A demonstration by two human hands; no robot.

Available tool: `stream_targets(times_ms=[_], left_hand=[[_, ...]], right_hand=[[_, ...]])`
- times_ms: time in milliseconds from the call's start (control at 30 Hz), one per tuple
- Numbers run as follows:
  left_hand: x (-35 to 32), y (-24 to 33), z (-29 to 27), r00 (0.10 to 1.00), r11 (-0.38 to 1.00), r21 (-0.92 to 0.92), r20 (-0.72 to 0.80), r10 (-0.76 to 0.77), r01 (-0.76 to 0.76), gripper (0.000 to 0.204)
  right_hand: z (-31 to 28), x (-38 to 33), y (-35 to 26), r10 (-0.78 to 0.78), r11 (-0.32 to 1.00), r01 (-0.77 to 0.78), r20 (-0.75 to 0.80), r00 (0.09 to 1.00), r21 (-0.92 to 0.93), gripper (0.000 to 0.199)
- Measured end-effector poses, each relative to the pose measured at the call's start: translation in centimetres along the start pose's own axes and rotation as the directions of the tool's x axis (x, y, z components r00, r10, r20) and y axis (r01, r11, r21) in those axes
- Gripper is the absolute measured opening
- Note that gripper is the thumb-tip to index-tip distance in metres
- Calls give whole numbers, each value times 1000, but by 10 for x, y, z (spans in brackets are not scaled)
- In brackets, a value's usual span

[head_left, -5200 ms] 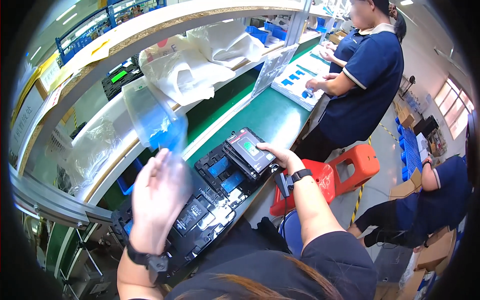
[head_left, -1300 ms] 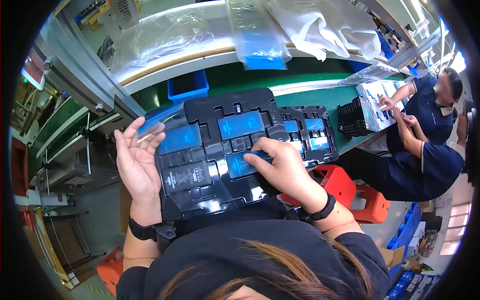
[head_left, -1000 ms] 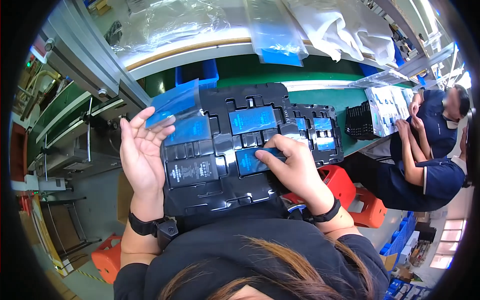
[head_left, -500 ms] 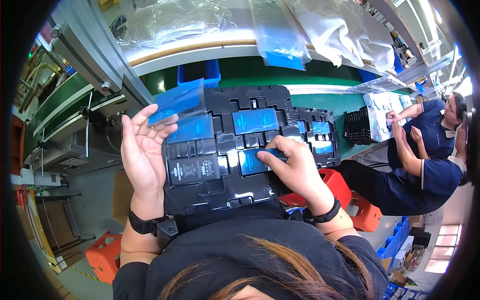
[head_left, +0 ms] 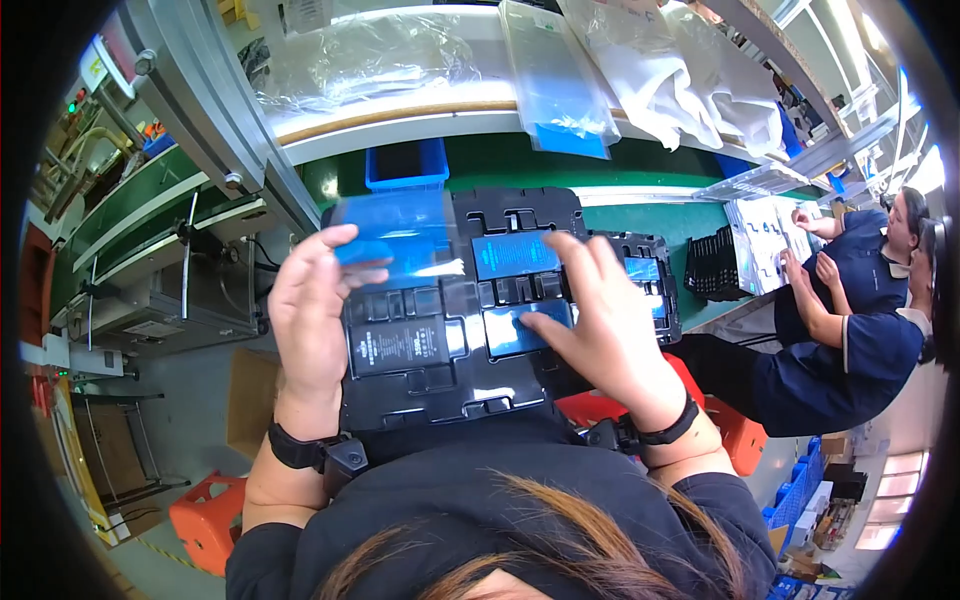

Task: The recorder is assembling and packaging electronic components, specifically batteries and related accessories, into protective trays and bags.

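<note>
Left hand pinching a clear-and-blue film sheet, my right hand is spread open (gripping nothing) over a blue-faced battery in a black tray.

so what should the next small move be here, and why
I'd probably bring the blue film in the left hand down over the dark pack at the lower left of the black tray: that pack shows no blue, while the two blue packs on the right do.
</note>
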State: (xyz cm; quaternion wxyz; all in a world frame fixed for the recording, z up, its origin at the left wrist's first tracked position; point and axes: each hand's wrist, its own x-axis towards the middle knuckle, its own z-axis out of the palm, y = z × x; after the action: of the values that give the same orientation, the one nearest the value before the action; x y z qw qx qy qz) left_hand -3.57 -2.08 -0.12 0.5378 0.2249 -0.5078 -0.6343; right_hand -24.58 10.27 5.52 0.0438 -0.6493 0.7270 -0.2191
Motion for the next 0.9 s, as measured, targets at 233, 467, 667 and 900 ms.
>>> stream_targets(times_ms=[233,467,667,900], left_hand=[[-10,3,5,978,992,119,209,22,-48,28],[-14,19,18,935,990,-16,330,-130,144,73],[-18,19,-6,958,957,272,234,-167,100,16],[-19,48,-34,953,724,652,-6,304,-227,37]], right_hand=[[-3,25,-22,-469,869,482,-123,874,113,58],[19,25,-20,-404,819,432,-155,901,377,29],[26,17,-24,-372,793,427,-211,904,435,20],[26,19,-38,-151,804,422,-543,826,419,8]])
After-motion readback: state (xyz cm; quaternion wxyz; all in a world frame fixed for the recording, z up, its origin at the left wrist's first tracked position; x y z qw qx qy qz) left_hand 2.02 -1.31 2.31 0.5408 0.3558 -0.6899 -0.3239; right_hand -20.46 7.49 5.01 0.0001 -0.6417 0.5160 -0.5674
